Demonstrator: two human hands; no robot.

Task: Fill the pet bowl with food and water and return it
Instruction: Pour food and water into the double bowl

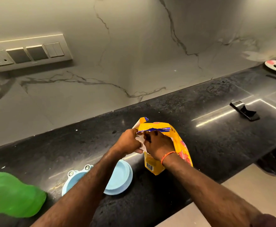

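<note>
On the dark counter (199,145), left hand (128,142) and right hand (158,145) grip the food bag (180,145) mouth, spreading it beside the blue pet bowl (119,179) for pouring.

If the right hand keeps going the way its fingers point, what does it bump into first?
Most likely the yellow food bag. The right hand already grips the bag's torn top, fingers aimed up and left into the opening, facing the left hand. Going on, it would probably press into the bag's inside, though depth there is unclear.

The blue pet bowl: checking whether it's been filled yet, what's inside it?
The right compartment of the blue pet bowl looks empty: bare blue bottom, no food or water. The left forearm covers most of the left compartment.
</note>
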